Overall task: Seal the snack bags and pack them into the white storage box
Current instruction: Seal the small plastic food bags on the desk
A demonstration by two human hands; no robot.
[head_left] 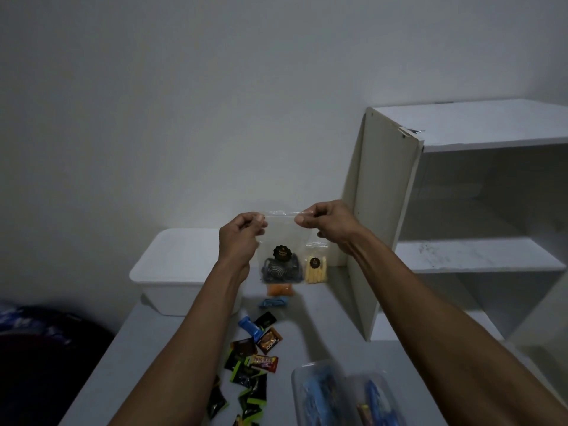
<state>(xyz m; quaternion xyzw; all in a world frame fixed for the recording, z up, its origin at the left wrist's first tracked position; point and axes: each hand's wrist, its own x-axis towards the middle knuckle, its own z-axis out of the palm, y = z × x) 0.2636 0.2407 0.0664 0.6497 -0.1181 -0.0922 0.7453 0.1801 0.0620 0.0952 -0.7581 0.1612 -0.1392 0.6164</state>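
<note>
Clear zip bag (281, 241) hangs between 2 pinching hands: left hand (241, 238), right hand (327, 224) at its top corners. White box (172, 265) sits lower left, nearer the left.

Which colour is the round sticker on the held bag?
Black with gold print, on the bag; head view.

— What sits near the white shelf unit (479, 192)?
— Left of it, loose candy wrappers (246, 364) lie scattered; just below it, a clear tray (341, 392) holds blue items.
</note>
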